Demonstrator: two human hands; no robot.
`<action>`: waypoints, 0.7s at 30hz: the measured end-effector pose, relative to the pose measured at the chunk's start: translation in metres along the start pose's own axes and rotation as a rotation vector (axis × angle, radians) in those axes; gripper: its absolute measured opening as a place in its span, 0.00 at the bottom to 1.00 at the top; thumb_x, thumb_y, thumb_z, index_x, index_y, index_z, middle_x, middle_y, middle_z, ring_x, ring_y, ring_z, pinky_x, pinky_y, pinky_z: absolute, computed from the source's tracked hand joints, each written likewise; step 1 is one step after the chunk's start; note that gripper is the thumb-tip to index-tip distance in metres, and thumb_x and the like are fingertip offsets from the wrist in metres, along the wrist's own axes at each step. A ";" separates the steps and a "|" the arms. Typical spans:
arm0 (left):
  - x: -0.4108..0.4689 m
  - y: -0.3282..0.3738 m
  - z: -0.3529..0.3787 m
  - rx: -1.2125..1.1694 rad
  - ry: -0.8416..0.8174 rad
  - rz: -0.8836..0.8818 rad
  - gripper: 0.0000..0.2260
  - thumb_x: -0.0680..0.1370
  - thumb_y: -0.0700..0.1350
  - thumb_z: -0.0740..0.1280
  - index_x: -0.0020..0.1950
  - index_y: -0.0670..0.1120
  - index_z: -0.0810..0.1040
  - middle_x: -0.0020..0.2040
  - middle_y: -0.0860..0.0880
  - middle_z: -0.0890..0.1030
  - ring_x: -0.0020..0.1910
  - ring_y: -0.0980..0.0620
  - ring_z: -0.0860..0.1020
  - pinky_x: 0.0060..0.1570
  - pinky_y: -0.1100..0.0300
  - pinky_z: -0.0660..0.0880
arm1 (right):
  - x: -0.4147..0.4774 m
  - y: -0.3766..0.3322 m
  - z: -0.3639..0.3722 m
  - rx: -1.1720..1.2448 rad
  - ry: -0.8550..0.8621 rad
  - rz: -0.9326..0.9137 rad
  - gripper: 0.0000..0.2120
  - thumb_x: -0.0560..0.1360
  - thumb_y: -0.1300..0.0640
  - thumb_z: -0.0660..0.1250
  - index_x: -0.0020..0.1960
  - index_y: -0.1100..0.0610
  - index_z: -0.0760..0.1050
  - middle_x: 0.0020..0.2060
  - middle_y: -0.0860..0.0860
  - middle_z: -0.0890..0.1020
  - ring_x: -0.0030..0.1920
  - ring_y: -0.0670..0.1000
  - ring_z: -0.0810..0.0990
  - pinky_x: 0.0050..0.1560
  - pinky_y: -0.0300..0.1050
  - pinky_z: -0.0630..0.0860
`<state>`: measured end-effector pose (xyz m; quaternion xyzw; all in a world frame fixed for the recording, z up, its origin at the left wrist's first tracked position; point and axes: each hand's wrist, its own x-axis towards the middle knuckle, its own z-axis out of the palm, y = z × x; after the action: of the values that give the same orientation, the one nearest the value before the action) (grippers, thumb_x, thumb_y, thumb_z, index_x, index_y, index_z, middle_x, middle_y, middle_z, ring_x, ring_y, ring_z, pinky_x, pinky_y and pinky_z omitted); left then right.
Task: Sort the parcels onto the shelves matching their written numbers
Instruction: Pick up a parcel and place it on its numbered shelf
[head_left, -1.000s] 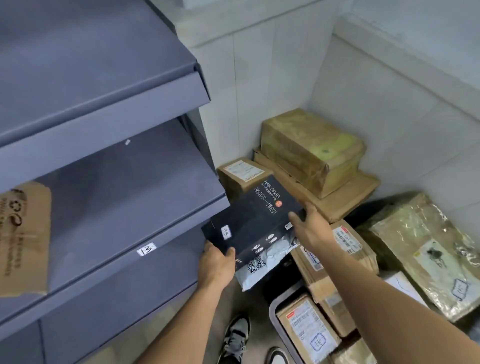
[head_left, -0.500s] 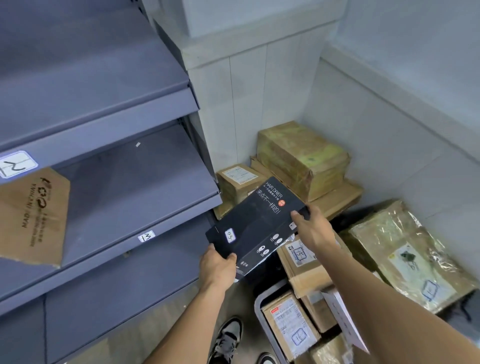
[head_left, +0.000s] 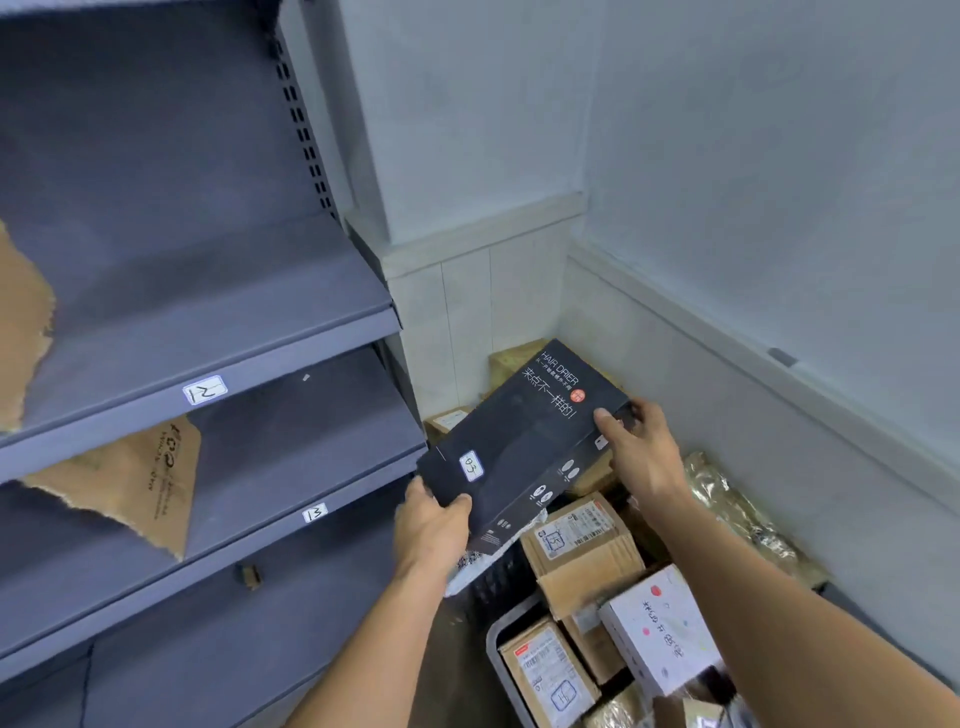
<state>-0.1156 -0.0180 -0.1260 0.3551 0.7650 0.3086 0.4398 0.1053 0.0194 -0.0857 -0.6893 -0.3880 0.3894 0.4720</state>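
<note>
Black hair-drier box (head_left: 524, 441), white label "03" (head_left: 471, 465): held in the air, tilted, right of the grey shelves (head_left: 208, 332). Left hand (head_left: 431, 530) grips near corner; right hand (head_left: 636, 452) grips far edge. Shelf tags "12" (head_left: 205, 389), "13" (head_left: 315, 513). Parcels (head_left: 582, 545) below.

Matt black cardboard box (head_left: 519, 441); metal shelves (head_left: 208, 322).

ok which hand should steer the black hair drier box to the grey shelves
Left, likely: the left hand grips the black cardboard hair drier box at its corner beside the grey metal shelves; the right hand holds the far end.
</note>
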 end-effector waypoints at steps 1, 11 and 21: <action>-0.005 0.006 -0.004 -0.009 -0.007 0.024 0.17 0.74 0.49 0.70 0.61 0.51 0.75 0.52 0.48 0.82 0.48 0.49 0.82 0.55 0.51 0.78 | -0.004 -0.008 -0.006 0.040 0.005 -0.003 0.18 0.79 0.50 0.69 0.67 0.50 0.70 0.52 0.40 0.78 0.49 0.48 0.80 0.57 0.54 0.78; -0.050 0.057 -0.065 -0.173 -0.148 0.216 0.16 0.78 0.47 0.70 0.56 0.60 0.65 0.48 0.48 0.83 0.44 0.48 0.84 0.51 0.48 0.82 | -0.047 -0.071 -0.045 0.239 0.074 -0.086 0.24 0.76 0.49 0.69 0.70 0.48 0.69 0.65 0.46 0.76 0.63 0.54 0.77 0.66 0.63 0.74; -0.093 0.053 -0.114 -0.207 -0.587 0.360 0.12 0.79 0.42 0.70 0.61 0.53 0.82 0.54 0.52 0.86 0.53 0.51 0.84 0.53 0.51 0.81 | -0.102 -0.113 -0.040 0.312 0.020 -0.233 0.23 0.81 0.55 0.65 0.75 0.51 0.66 0.71 0.46 0.72 0.68 0.51 0.74 0.62 0.49 0.74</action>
<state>-0.1693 -0.0825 0.0058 0.5113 0.4960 0.3420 0.6128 0.0823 -0.0576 0.0496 -0.5620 -0.3952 0.3808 0.6189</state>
